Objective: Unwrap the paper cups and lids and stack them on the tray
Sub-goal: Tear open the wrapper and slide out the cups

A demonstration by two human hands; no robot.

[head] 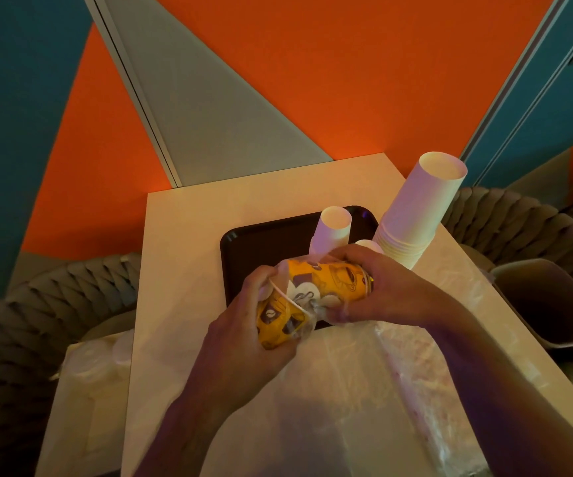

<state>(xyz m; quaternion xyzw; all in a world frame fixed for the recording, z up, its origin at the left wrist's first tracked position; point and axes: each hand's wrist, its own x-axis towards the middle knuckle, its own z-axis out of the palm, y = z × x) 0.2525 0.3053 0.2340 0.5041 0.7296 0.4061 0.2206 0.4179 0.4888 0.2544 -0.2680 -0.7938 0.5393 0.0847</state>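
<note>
Midway: both left hand [244, 342] and right hand [386, 287] gripped yellow printed paper cups [316, 294] in clear plastic wrap, white cup stacks [416, 211] beyond them by black tray [244, 249], lids unstacked.

Café corner — woven chairs [37, 304], tray [261, 246], paper cups [416, 208].

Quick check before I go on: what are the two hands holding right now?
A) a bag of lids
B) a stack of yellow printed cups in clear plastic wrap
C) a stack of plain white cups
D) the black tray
B: the left hand and right hand both grip the yellow printed cups, with clear wrap over them, above the black tray.
</note>
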